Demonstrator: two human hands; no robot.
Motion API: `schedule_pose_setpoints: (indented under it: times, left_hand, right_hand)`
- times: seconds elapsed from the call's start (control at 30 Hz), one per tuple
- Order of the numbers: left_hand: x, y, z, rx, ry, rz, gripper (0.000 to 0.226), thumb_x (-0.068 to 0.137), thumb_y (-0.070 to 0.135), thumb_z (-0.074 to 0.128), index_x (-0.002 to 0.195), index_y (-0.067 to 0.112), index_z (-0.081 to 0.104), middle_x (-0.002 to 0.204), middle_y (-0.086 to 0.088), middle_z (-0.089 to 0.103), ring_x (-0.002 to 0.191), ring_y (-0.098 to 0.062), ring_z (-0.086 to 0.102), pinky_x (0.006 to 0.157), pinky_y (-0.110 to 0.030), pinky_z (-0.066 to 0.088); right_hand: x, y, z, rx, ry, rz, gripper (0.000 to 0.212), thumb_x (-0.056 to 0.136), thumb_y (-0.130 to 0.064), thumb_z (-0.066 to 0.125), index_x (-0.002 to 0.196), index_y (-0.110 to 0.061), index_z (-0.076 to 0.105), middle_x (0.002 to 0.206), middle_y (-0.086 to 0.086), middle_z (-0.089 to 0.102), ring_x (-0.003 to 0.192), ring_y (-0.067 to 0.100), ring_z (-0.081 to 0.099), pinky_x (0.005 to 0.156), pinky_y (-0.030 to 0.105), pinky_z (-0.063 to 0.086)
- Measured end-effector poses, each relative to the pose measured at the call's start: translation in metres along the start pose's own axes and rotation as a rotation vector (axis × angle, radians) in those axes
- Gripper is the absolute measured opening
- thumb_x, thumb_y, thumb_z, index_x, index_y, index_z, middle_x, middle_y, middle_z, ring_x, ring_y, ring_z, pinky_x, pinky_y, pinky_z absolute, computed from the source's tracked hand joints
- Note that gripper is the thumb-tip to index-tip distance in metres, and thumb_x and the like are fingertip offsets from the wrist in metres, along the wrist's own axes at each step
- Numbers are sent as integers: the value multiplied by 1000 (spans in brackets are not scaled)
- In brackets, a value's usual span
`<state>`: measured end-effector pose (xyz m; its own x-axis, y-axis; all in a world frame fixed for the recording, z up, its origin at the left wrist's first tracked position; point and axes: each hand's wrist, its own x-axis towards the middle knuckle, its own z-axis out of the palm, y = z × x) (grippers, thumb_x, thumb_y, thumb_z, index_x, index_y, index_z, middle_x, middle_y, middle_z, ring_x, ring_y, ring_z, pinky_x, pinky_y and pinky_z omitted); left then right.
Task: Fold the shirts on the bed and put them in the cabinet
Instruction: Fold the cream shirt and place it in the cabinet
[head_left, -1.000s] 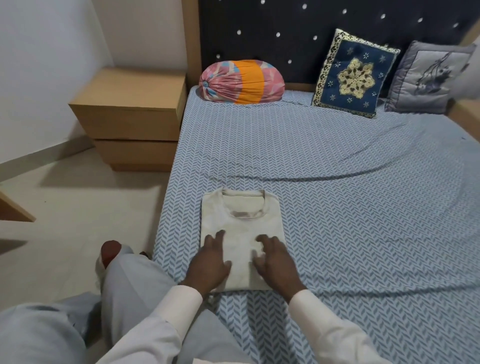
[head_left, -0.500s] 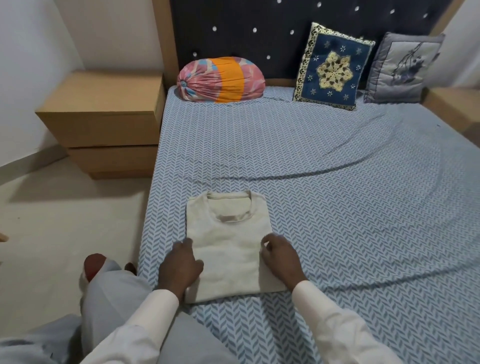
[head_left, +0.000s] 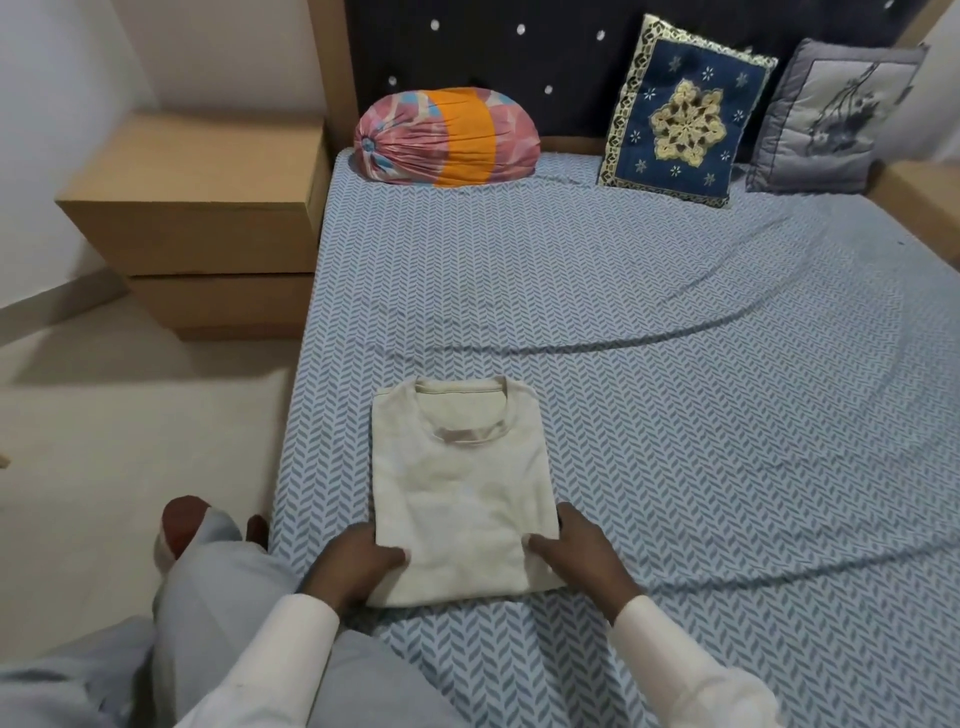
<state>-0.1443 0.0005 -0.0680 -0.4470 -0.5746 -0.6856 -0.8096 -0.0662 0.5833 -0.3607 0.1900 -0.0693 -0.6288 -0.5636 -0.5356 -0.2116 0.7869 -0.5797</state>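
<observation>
Your bed (head_left: 675, 415) fills the view, its blue herringbone sheet lightly creased. Your left hand (head_left: 358, 566) grips the near left corner of the folded cream shirt (head_left: 457, 483), thumb on top and fingers curled at its edge. Your right hand (head_left: 582, 556) grips the near right corner likewise. The shirt lies flat near the bed's left edge, collar toward the headboard. Well beyond it sit a bolster (head_left: 447, 137), a blue cushion (head_left: 685, 109) and a grey cushion (head_left: 831, 119). A wooden nightstand (head_left: 208, 208) stands left of the bed.

A pink-and-orange bolster (head_left: 447, 137), a blue embroidered cushion (head_left: 685, 111) and a grey cushion (head_left: 831, 119) sat against the dark studded headboard (head_left: 493, 47).
</observation>
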Motion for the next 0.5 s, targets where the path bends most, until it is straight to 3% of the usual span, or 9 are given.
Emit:
schedule_pose_setpoints:
  times: [0.1, 0.2, 0.3, 0.4, 0.5]
  left_hand:
    - [9, 10, -3, -282, 52, -9, 36, 81, 19, 76, 112, 8, 61, 105, -6, 68, 90, -21, 65, 68, -31, 53]
    - [31, 23, -12, -426, 123, 23, 57, 68, 23, 83, 117, 6, 58, 112, -13, 68, 95, -27, 67, 79, -42, 57]
    - [45, 42, -25, -524, 189, 106, 70, 65, 16, 82, 126, 9, 50, 126, -10, 60, 100, -26, 63, 85, -42, 54]
    - [46, 63, -35, -367, 191, 238, 89, 70, 16, 74, 146, 23, 29, 143, -5, 47, 117, -25, 53, 99, -40, 46]
    - [42, 66, -37, -116, 136, 303, 93, 84, 10, 67, 156, 26, 11, 156, -6, 27, 139, -26, 34, 108, -29, 29]
  right_hand:
    - [2, -9, -4, 37, 12, -25, 38, 85, -40, 69, 113, -17, 55, 108, -2, 65, 94, 16, 62, 68, 25, 49]
    - [25, -30, -13, 58, 48, -50, 37, 87, -36, 68, 113, -16, 53, 105, -1, 61, 92, 17, 58, 60, 21, 41]
    - [54, -53, -25, 97, 66, -80, 43, 86, -35, 69, 120, -14, 52, 113, 4, 62, 104, 24, 60, 73, 29, 44]
    - [73, -67, -35, 174, 50, -112, 47, 84, -28, 71, 125, -18, 50, 117, 2, 61, 111, 24, 59, 81, 32, 47]
    - [73, -64, -40, 172, -2, -209, 82, 82, -26, 71, 150, -27, 26, 146, -5, 44, 131, 20, 46, 103, 34, 41]
